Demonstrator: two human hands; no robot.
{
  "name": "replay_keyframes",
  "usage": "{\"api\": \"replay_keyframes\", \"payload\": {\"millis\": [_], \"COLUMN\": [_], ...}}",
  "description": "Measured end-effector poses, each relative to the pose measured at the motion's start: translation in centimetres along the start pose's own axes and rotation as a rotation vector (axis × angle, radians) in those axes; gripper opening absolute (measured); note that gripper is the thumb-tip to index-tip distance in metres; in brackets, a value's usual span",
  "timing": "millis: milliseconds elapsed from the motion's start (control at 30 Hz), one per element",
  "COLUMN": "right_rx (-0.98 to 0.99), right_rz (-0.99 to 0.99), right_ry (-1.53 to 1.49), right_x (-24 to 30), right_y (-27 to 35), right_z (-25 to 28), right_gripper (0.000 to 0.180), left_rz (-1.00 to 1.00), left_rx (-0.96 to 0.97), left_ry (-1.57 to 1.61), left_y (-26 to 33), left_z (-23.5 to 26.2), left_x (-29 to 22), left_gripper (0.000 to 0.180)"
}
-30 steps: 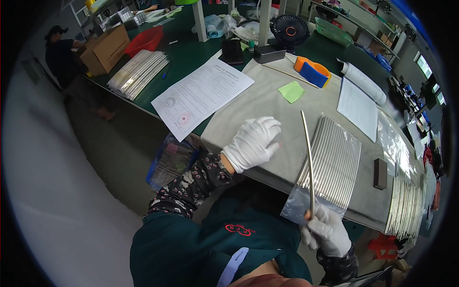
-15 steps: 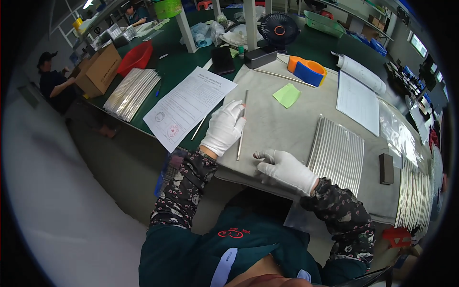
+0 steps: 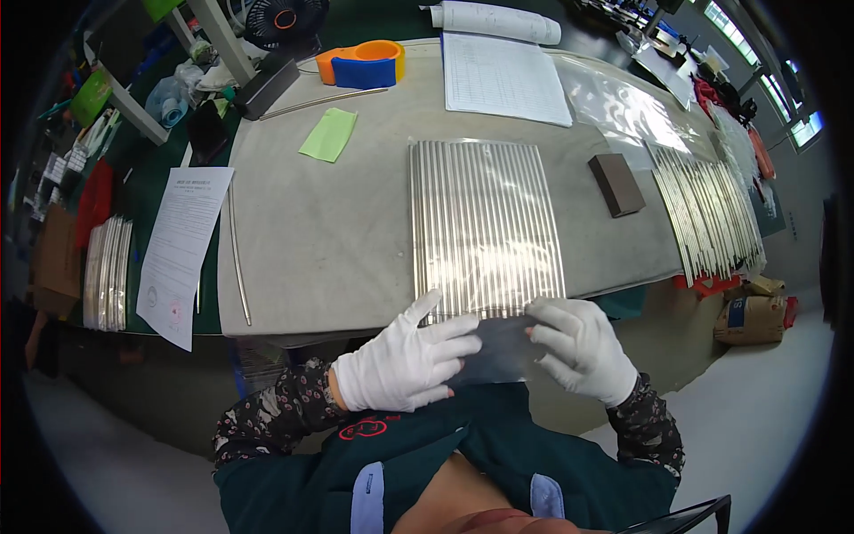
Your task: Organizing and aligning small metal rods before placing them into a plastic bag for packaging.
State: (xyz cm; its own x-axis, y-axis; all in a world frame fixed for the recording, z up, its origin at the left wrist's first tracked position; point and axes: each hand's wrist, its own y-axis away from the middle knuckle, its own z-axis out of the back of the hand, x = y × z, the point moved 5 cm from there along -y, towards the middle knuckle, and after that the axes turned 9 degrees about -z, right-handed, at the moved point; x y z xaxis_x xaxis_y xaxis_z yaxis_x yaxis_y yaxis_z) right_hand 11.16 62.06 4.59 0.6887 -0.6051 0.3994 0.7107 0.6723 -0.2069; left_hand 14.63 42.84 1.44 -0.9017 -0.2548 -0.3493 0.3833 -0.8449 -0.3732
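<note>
A row of thin silvery metal tubes (image 3: 485, 222) lies side by side in a clear plastic bag on the grey cloth-covered table. The bag's loose flap (image 3: 498, 351) hangs over the front edge. My left hand (image 3: 409, 363), white-gloved, lies with fingers spread at the near left corner of the bag, its thumb against the tube ends. At the near right corner, my right hand (image 3: 583, 349), also gloved, has its fingers half bent and apart, the tips at the bag's edge. A single thin metal rod (image 3: 237, 249) lies apart on the left of the cloth.
Left of the cloth are a printed sheet (image 3: 182, 249) and bagged rods (image 3: 108, 271). A dark brown block (image 3: 616, 185) and many loose rods (image 3: 712, 214) lie right. Farther back are a green note (image 3: 329, 135), an orange-and-blue tape dispenser (image 3: 365, 67), a paper pad (image 3: 503, 76) and a fan (image 3: 283, 20).
My view has turned right. Both hands have moved to the near end of the bagged tubes. My left hand has left the single rod, which stays on the cloth.
</note>
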Motion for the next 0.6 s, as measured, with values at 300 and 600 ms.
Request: {"api": "replay_keyframes", "payload": {"millis": [300,600], "right_rx": [0.074,-0.179], "right_rz": [-1.065,-1.04], "right_ry": [-1.187,-1.425], "right_x": [-7.2,-7.6], "right_y": [4.5,4.8], "right_z": [-4.8,-7.5], "right_gripper": [0.031,0.03], "left_rz": [0.992,1.078], "left_rx": [-0.678,-0.72], "left_ry": [1.013,1.414], "left_y": [5.1,1.7], "left_z": [-5.1,-6.6], "left_x": [0.6,1.9], "left_gripper": [0.039,0.05]}}
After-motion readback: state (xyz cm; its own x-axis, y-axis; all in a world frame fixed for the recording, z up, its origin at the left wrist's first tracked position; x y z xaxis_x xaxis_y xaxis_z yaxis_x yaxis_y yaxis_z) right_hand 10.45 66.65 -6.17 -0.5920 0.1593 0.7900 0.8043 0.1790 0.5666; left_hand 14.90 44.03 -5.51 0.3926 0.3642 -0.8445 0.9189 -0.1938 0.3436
